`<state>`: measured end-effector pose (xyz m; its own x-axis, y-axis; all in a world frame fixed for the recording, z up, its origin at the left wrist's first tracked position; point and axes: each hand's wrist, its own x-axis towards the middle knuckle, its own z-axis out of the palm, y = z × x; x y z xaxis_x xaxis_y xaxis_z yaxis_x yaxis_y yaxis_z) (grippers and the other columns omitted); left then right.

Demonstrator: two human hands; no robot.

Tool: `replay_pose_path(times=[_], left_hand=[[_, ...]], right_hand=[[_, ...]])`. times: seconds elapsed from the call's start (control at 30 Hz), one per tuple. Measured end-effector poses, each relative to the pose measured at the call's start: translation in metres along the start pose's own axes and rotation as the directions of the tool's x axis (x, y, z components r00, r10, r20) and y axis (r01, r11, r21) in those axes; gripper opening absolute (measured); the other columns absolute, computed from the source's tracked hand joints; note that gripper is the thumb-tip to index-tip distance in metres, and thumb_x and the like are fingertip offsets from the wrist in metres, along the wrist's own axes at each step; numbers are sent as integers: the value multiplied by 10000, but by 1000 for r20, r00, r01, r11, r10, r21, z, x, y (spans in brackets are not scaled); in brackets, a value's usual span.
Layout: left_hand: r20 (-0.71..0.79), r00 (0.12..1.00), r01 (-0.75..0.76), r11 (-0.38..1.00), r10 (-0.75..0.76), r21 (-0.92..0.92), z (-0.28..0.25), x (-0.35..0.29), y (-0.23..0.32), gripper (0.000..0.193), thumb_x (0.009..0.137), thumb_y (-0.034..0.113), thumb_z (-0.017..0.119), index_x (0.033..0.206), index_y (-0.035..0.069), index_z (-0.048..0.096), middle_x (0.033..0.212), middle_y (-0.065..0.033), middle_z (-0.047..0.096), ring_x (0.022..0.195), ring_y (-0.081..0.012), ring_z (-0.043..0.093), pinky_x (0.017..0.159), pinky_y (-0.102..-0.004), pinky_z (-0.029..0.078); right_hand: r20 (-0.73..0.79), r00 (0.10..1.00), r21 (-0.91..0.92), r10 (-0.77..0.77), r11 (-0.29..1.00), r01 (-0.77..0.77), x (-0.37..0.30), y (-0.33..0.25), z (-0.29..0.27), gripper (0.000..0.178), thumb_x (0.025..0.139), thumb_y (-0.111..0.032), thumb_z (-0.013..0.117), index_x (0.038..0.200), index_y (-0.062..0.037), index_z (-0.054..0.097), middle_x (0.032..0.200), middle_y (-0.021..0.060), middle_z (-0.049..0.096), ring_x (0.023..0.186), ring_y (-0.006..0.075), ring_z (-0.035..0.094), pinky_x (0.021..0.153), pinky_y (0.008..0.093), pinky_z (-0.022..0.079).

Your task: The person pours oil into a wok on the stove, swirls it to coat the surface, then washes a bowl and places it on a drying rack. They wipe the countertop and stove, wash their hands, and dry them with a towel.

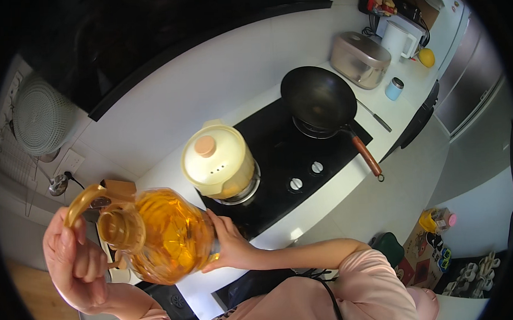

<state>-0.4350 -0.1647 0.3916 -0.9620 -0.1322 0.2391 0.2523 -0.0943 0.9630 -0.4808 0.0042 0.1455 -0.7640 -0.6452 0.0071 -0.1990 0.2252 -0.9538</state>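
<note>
A large clear jug of golden cooking oil [174, 235] is held up in front of me, over the counter's near left part. My left hand [75, 262] is closed around its yellow handle, beside the gold neck. My right hand [228, 241] presses against the jug's lower side, fingers partly hidden behind it. Just beyond the jug, a cream lidded pot [219, 161] with a tan knob stands on the left burner. A black wok [319, 97] with a wooden handle rests on the right burner, apart from both hands.
The black gas hob [273, 159] has two silver knobs facing me. A rice cooker [359, 58], a white kettle [398, 39], a light-blue jar [395, 89] and a knife-like utensil [376, 117] lie to the right. A dark range hood [205, 25] overhangs the back.
</note>
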Motion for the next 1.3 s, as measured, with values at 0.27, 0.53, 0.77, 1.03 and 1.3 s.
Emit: replay_pose_path(times=[0.27,0.53,0.77,1.03,1.3], left_hand=[[312,946,180,944,-89,-277,149,-31,-21,175,898,49,505,875,-64,374,507,-3,361,297,-26,240,281,-217,161],[723,687,210,934,68,-288,311,-4,-54,140,833,2,586,859,-124,531,583,-75,529,467,-79,463,401,-222,280],[875,476,301,951,-93,-63,416,33,-64,99,838,11,616,919,-42,595,689,8,550,572,-16,449,478,-186,287],[847,517,-13,991,123,-136,457,78,-137,151,889,180,607,946,51,552,616,-6,509,534,-71,475,475,-242,347],[649,685,-293,941,331,-171,467,106,-223,186,898,207,520,855,48,431,490,-99,488,468,-300,555,463,-401,441]], right_hand=[[153,955,687,256,666,-288,-135,105,-166,577,915,-417,501,1357,-66,381,1316,99,368,1246,232,373,1022,369,333],[246,746,923,618,85,-375,-269,251,-243,453,978,-374,383,1274,-41,465,1265,93,513,1134,212,506,986,385,397],[-85,742,994,665,103,22,-327,240,-268,447,975,-367,390,1275,-43,463,1264,93,513,1136,214,505,987,385,397],[-402,595,915,696,281,289,-361,229,-317,441,971,-358,399,1276,-45,461,1264,93,513,1139,215,504,989,385,397],[-483,513,875,709,383,294,-317,223,-370,435,967,-350,407,1276,-48,459,1264,92,513,1141,217,503,991,385,397]])
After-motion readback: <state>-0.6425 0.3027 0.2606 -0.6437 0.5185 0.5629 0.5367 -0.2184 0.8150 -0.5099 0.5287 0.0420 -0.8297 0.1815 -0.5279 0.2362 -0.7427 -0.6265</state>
